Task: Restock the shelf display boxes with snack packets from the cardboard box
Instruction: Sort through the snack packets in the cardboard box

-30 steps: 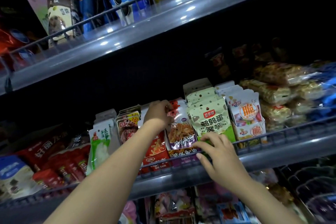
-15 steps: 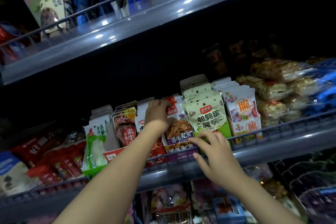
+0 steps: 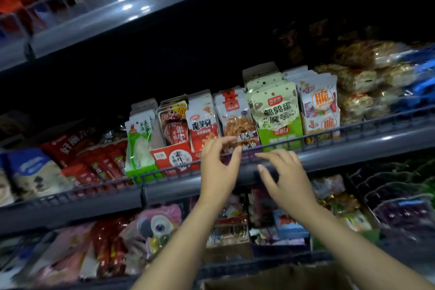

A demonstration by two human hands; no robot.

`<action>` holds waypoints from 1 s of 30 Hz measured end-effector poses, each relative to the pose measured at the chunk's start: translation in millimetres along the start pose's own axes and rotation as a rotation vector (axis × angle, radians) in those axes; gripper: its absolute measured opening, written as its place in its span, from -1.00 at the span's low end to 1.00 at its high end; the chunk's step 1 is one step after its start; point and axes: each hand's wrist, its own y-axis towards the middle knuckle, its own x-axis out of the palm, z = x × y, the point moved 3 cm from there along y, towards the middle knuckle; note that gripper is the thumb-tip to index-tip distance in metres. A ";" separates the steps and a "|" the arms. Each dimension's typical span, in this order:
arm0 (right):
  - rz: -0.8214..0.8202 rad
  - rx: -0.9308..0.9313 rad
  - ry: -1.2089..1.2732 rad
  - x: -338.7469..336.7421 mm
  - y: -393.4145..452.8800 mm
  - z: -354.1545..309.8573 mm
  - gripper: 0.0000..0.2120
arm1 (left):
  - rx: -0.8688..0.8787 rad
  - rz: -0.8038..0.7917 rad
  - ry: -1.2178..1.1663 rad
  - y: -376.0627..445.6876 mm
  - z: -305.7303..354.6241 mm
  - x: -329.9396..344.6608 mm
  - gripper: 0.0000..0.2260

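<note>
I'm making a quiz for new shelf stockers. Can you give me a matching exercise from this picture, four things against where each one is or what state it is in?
Things:
1. left hand
2. green-and-cream packet
3. red display box
4. cardboard box

Place or state:
A. at the picture's bottom edge, below the arms
B. on the middle shelf, left of both hands
C. empty, fingers loosely curled before the shelf rail
D. upright, front of its row, above the right hand

Pairs: 1-C, 2-D, 3-B, 4-A
</note>
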 end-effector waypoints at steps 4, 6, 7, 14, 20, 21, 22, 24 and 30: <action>-0.077 0.105 0.014 11.9 -46.6 4.9 -0.80 | -0.190 0.008 -0.137 -70.7 -27.2 10.9 -0.89; -0.132 0.150 0.011 20.3 -75.4 12.1 -0.83 | -0.275 0.002 -0.161 -103.6 -47.3 22.8 -0.88; -0.158 0.180 0.004 24.4 -91.7 17.8 -0.83 | -0.322 -0.011 -0.177 -119.0 -57.4 30.3 -0.88; -0.360 0.513 -0.016 54.5 -214.6 71.2 -0.81 | -0.723 -0.198 -0.222 -227.9 -126.3 92.9 -0.94; -0.625 0.773 -0.083 84.8 -292.0 126.8 -0.75 | -1.009 -0.354 -0.167 -306.3 -168.4 135.5 -0.91; -0.674 0.818 -0.088 89.1 -304.1 136.8 -0.74 | -1.050 -0.413 -0.123 -317.7 -177.0 143.4 -0.88; -0.718 0.865 -0.077 92.9 -314.8 144.6 -0.73 | -1.077 -0.501 -0.064 -328.6 -185.0 150.9 -0.85; -0.801 0.958 -0.042 102.2 -333.5 157.9 -0.71 | -1.096 -0.654 0.018 -346.9 -200.4 163.8 -0.78; -0.894 1.407 0.175 131.7 -389.8 182.2 -0.76 | -1.426 -0.641 -0.211 -399.7 -221.6 186.0 -0.81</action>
